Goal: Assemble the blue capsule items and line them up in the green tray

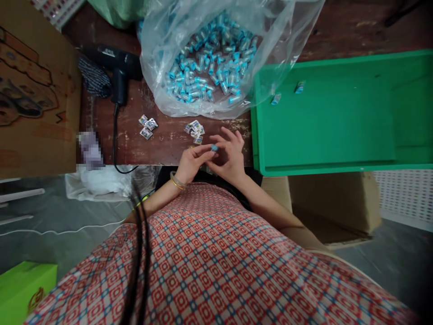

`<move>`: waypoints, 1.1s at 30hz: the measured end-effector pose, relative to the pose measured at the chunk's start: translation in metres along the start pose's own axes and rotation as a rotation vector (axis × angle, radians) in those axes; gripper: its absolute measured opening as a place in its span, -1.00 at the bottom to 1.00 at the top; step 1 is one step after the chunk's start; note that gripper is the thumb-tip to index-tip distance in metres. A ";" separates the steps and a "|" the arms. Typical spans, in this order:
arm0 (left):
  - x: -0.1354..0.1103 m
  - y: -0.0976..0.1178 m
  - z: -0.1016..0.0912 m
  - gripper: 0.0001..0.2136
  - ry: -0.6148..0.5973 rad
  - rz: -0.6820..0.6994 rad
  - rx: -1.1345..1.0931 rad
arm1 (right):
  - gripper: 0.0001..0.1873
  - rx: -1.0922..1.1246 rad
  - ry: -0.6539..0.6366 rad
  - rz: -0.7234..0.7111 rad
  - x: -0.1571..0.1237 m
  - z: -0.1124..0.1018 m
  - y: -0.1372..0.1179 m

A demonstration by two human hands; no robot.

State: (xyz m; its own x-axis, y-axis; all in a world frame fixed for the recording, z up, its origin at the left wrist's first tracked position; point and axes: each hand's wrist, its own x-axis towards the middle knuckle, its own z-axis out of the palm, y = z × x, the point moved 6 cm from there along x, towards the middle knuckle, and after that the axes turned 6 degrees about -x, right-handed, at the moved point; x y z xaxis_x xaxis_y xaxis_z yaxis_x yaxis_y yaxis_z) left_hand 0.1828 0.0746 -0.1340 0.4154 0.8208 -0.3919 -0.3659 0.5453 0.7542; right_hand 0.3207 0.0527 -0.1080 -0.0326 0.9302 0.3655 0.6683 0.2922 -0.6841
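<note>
My left hand [193, 164] pinches a small blue-capped vial [214, 148] between thumb and fingers, above the table's front edge. My right hand [232, 158] is close against it from the right, fingers spread and thumb apart from the index finger; whether a fingertip touches the vial is hard to see. Just beyond lies a small pile of printed labels [195, 128], with another label pile [148, 126] farther left. A clear plastic bag [162, 101] full of blue-capped vials [211, 63] lies open behind them. Two labelled vials [299, 87] rest inside the green tray [324, 131].
A black heat gun or hair dryer [119, 67] lies at the left, its cord hanging over the table edge. A cardboard box [37, 90] stands at far left. Below the tray is an open cardboard box [334, 203]. A bright green box [29, 289] sits on the floor.
</note>
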 end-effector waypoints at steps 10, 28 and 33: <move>-0.003 0.007 0.007 -0.58 -0.038 0.018 0.134 | -0.60 -0.154 0.130 0.034 0.001 -0.005 -0.002; -0.006 0.019 0.015 -0.61 -0.042 0.032 0.101 | -0.59 0.056 0.063 -0.016 -0.007 0.000 -0.016; -0.006 0.013 0.015 -0.56 -0.092 -0.021 0.025 | -0.59 0.026 -0.029 -0.093 0.003 -0.009 -0.013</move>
State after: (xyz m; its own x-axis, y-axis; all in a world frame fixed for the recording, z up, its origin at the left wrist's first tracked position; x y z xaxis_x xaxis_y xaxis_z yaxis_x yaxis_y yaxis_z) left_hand 0.1876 0.0742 -0.1141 0.4979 0.7896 -0.3587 -0.3359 0.5569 0.7596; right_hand 0.3189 0.0501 -0.0920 -0.1152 0.9047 0.4102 0.6419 0.3830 -0.6643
